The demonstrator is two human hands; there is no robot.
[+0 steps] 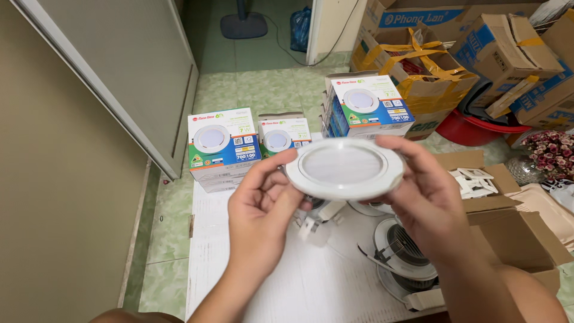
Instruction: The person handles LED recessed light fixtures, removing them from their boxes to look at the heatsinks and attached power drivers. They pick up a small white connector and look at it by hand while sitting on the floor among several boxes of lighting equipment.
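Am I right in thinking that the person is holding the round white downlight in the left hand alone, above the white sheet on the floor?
Not quite: the head view shows both hands on the round white downlight, the left hand at its left rim and the right hand at its right rim. It is indeed held above the white sheet on the floor.

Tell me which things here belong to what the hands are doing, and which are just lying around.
In hand:
round white downlight, held by left hand and right hand

Lying about:
downlight boxes
upturned downlight
red basin
flowers
cardboard cartons
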